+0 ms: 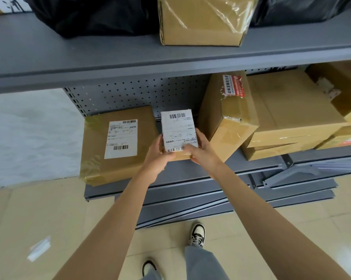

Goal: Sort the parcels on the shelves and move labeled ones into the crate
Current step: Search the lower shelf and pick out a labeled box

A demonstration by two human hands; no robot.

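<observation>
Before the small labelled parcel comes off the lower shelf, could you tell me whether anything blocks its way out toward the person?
Nothing visible does. Both the left hand and right hand grip the small labelled parcel, and the shelf's front edge is open. The crate is not in view.

Brown parcels (118,144) with white barcoded labels (121,138) sit on grey shelves (170,57).

Matt grey metal shelf (170,57) with a perforated back panel (130,93); brown cardboard parcels (114,142) under glossy clear tape, white paper labels (121,138); shiny black plastic bag (93,15).
</observation>
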